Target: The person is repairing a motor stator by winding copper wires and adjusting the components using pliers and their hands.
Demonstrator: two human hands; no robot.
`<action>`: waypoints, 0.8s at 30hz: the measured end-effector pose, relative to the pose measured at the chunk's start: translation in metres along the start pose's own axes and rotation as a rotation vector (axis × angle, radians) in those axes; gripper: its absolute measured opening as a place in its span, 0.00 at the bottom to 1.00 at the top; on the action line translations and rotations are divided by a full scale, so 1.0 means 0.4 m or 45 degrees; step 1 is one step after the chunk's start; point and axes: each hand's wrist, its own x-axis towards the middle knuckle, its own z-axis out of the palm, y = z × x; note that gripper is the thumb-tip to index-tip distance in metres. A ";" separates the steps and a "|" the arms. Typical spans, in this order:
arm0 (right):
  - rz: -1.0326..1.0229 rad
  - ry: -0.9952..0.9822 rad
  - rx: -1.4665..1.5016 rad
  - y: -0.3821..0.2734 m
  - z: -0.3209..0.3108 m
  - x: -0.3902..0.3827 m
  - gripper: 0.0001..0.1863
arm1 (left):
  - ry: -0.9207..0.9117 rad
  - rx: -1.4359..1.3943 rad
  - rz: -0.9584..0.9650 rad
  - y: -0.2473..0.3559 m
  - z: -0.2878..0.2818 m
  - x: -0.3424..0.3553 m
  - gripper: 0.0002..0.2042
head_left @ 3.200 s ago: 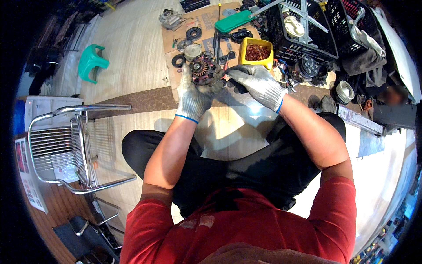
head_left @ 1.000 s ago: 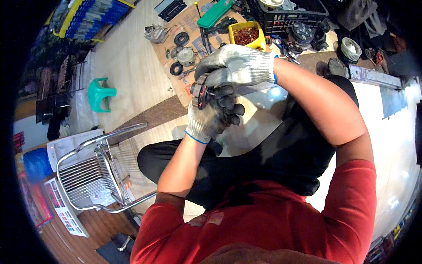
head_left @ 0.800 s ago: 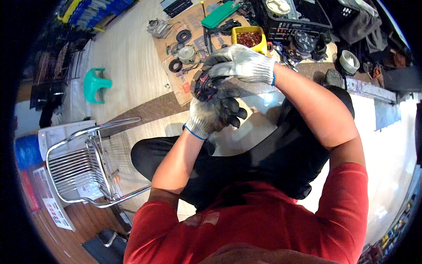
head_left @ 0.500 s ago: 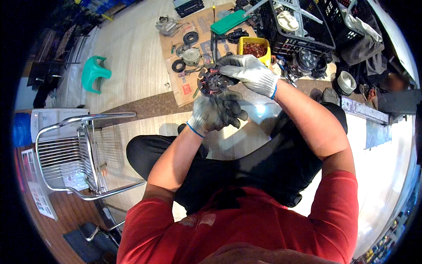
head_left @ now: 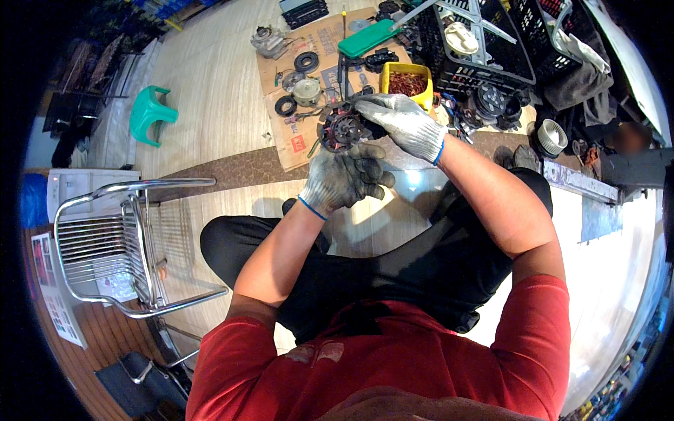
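Observation:
My left hand (head_left: 344,174), in a white knitted glove with a dark grimy palm, is below a round dark finned metal part (head_left: 339,130) with reddish bits, its fingers curled and gripping the part from underneath; the exact contact is partly hidden. My right hand (head_left: 401,124), gloved the same way, grips the part's upper right side with thumb and fingers. Just beyond lie a cardboard sheet (head_left: 281,139) with a pale round housing (head_left: 307,91), black rings (head_left: 306,62), a metal casting (head_left: 267,42), a green case (head_left: 368,38) and a yellow container (head_left: 408,82) of copper-coloured bits.
Black plastic crates (head_left: 481,70) stand at upper right beside pulleys (head_left: 490,100) and a white blower wheel (head_left: 552,139). A green stool (head_left: 152,116) is at upper left, a chrome chair (head_left: 95,249) at left. A long metal bar (head_left: 577,181) lies right of my knee.
The finned part was turned on edge one second ago; its face is now upward. My right hand has shifted slightly down, and my left hand is lower than 3.2 seconds ago.

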 end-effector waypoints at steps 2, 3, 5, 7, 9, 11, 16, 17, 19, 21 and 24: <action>-0.021 -0.003 -0.085 -0.004 0.000 -0.004 0.21 | -0.030 -0.008 0.015 -0.001 0.004 -0.003 0.39; -0.032 -0.004 -0.128 -0.004 0.001 -0.005 0.21 | -0.045 -0.011 0.023 -0.002 0.005 -0.006 0.38; -0.176 0.051 -0.303 0.013 -0.003 -0.012 0.21 | 0.022 -0.004 0.021 -0.005 0.007 -0.005 0.38; -0.229 0.072 -0.342 0.031 -0.005 -0.012 0.21 | 0.060 -0.001 0.029 -0.008 0.008 -0.006 0.37; -0.194 0.062 -0.245 0.045 -0.011 -0.002 0.20 | 0.066 0.000 0.044 -0.010 0.012 -0.005 0.36; -0.124 0.067 -0.133 0.044 -0.011 -0.002 0.20 | 0.094 -0.034 0.023 -0.006 0.021 -0.006 0.34; -0.832 0.144 -0.899 0.072 -0.031 0.006 0.19 | 0.170 0.214 0.189 -0.021 0.037 -0.016 0.31; -0.855 0.127 -0.892 0.057 -0.031 0.000 0.19 | 0.161 0.151 0.159 -0.019 0.036 -0.011 0.31; -0.843 0.139 -0.920 0.062 -0.029 0.007 0.20 | 0.146 0.026 0.098 -0.008 0.030 -0.005 0.31; -0.609 0.046 -0.662 0.058 -0.027 0.008 0.21 | 0.356 0.218 0.075 -0.002 0.022 -0.005 0.34; -0.737 0.129 -0.771 0.090 -0.035 0.006 0.22 | 0.570 0.251 0.061 -0.013 0.063 0.001 0.30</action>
